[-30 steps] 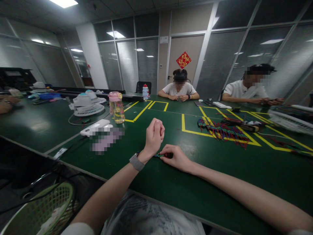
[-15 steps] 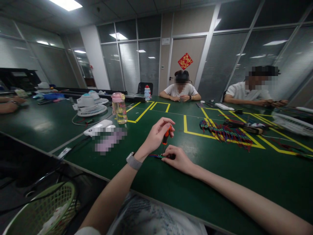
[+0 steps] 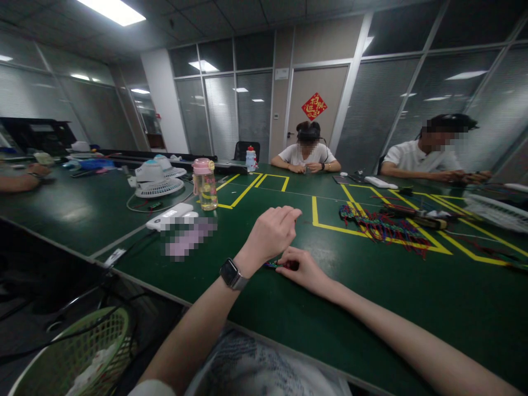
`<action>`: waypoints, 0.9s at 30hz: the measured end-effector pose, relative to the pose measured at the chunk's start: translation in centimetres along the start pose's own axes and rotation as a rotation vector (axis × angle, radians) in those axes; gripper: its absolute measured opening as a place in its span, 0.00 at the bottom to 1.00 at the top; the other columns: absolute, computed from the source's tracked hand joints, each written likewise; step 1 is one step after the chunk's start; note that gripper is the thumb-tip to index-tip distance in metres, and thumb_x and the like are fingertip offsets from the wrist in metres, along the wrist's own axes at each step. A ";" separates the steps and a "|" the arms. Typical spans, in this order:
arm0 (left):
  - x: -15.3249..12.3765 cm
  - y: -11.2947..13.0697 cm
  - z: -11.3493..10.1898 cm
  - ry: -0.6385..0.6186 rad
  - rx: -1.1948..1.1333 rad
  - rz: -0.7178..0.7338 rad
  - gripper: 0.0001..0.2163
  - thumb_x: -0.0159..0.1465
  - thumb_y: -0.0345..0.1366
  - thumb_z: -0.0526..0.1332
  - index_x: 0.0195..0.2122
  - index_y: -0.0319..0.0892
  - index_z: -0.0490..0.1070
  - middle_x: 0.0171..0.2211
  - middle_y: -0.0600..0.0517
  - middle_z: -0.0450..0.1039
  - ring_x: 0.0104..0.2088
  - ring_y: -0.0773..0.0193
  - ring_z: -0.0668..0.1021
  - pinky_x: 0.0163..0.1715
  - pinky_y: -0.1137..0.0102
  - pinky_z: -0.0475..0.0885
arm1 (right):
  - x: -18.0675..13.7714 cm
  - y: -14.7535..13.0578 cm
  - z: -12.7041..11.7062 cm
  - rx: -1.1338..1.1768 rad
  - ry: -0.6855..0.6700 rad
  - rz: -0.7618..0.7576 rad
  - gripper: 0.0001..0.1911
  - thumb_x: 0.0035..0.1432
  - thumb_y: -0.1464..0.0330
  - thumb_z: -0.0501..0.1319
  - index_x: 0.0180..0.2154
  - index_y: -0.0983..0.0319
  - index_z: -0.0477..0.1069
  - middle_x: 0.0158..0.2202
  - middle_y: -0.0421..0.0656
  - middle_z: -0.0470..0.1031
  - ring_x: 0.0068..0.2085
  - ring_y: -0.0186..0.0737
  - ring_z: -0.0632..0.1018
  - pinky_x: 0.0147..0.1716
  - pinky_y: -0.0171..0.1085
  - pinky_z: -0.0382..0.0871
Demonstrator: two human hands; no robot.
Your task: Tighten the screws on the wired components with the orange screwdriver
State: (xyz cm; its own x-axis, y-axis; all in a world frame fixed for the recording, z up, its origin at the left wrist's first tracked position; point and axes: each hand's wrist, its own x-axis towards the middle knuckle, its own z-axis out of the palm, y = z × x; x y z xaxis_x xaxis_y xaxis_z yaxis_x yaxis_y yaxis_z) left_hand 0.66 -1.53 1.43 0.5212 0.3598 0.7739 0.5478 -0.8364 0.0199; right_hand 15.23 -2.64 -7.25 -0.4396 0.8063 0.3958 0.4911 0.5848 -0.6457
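My left hand (image 3: 273,234), with a watch on its wrist, is raised over the table with its fingers curled closed. The screwdriver with an orange and black handle, seen in it a moment ago, is hidden behind the hand now. Just below and to the right, my right hand (image 3: 304,270) rests on the green table (image 3: 355,341). Its thumb and fingers pinch a small circuit board with coloured wires (image 3: 271,265), which lies low against the tabletop. Most of the board is covered by my hands.
Wired circuit boards (image 3: 383,228) lie in a heap at the right, near dark-handled tools (image 3: 429,220). A pink-lidded bottle (image 3: 205,187), a white power strip (image 3: 173,215) and fan parts (image 3: 159,184) stand left. Two people sit opposite. A green basket (image 3: 82,341) is below the table edge.
My left hand has turned so that its back faces me, covering the screwdriver. My right hand keeps its pinch on the board. The view has shifted slightly.
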 end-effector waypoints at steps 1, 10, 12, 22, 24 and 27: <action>0.0 0.1 -0.1 -0.023 0.109 0.056 0.13 0.65 0.33 0.47 0.47 0.38 0.65 0.43 0.43 0.70 0.41 0.58 0.72 0.41 0.63 0.66 | 0.0 0.0 0.0 -0.016 0.007 0.004 0.02 0.49 0.71 0.64 0.28 0.64 0.76 0.27 0.40 0.70 0.26 0.32 0.70 0.25 0.32 0.65; -0.1 0.6 0.4 -0.032 0.346 0.107 0.16 0.66 0.33 0.48 0.53 0.38 0.60 0.48 0.42 0.68 0.43 0.56 0.71 0.42 0.62 0.63 | 0.0 0.0 0.0 -0.022 0.007 0.000 0.03 0.50 0.71 0.64 0.28 0.64 0.76 0.28 0.41 0.71 0.27 0.33 0.71 0.26 0.32 0.66; -0.2 0.6 0.5 -0.021 0.355 0.119 0.17 0.66 0.33 0.48 0.55 0.37 0.58 0.49 0.42 0.68 0.44 0.57 0.71 0.43 0.62 0.63 | -0.1 0.1 0.0 -0.023 0.001 -0.003 0.03 0.50 0.71 0.63 0.28 0.64 0.76 0.27 0.41 0.71 0.27 0.33 0.71 0.26 0.32 0.66; -0.5 0.5 0.3 0.054 0.370 0.182 0.14 0.66 0.36 0.49 0.51 0.40 0.64 0.54 0.42 0.66 0.50 0.55 0.69 0.48 0.60 0.62 | -0.1 0.0 -0.1 -0.012 -0.012 -0.010 0.04 0.51 0.71 0.63 0.29 0.64 0.75 0.28 0.41 0.71 0.27 0.33 0.70 0.26 0.32 0.65; -0.5 0.5 0.4 0.054 0.285 0.177 0.15 0.66 0.34 0.49 0.53 0.39 0.64 0.54 0.42 0.66 0.51 0.55 0.69 0.49 0.59 0.62 | -0.1 0.1 -0.1 -0.004 -0.009 -0.019 0.03 0.51 0.71 0.62 0.28 0.64 0.75 0.28 0.41 0.70 0.27 0.32 0.70 0.26 0.32 0.65; -0.4 0.4 0.4 0.107 -0.047 0.029 0.14 0.66 0.32 0.49 0.50 0.40 0.67 0.50 0.44 0.70 0.49 0.57 0.71 0.49 0.60 0.64 | -0.1 0.4 0.0 0.008 -0.015 -0.024 0.03 0.52 0.71 0.63 0.29 0.64 0.75 0.28 0.41 0.70 0.27 0.32 0.70 0.27 0.32 0.65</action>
State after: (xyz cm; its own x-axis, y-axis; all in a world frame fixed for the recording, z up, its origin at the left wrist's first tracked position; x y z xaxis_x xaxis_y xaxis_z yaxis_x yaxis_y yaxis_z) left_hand 0.98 -1.87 0.88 0.4618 0.2909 0.8379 0.5009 -0.8652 0.0243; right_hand 15.47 -2.49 -7.59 -0.4624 0.7904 0.4018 0.4739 0.6033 -0.6414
